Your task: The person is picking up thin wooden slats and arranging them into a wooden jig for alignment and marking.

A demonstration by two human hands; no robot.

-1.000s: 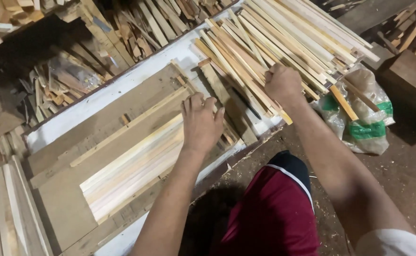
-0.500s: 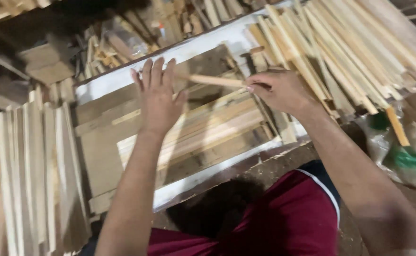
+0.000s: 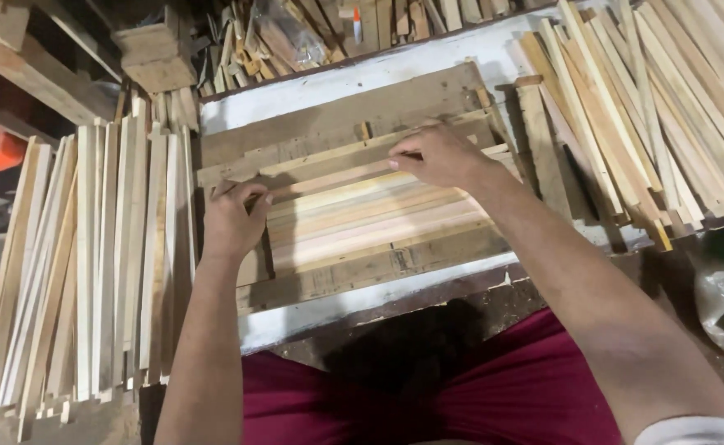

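On the white-edged bench (image 3: 362, 78), our wood strip (image 3: 329, 177) lies long axis left-right, right end tilted slightly away, atop a row of like strips (image 3: 370, 218). Stacked slats (image 3: 98, 255) sit left, a loose slat pile (image 3: 642, 124) right. Left hand (image 3: 231, 221) and right hand (image 3: 440, 156) each pinch an end, fingers curled.

Working board (image 3: 337, 132) was hemmed in: upright slats (image 3: 98, 247) packed the left, a loose strip pile (image 3: 650, 124) crowded the right, scrap offcuts (image 3: 296, 33) blocked the far edge. Near edge stood open.
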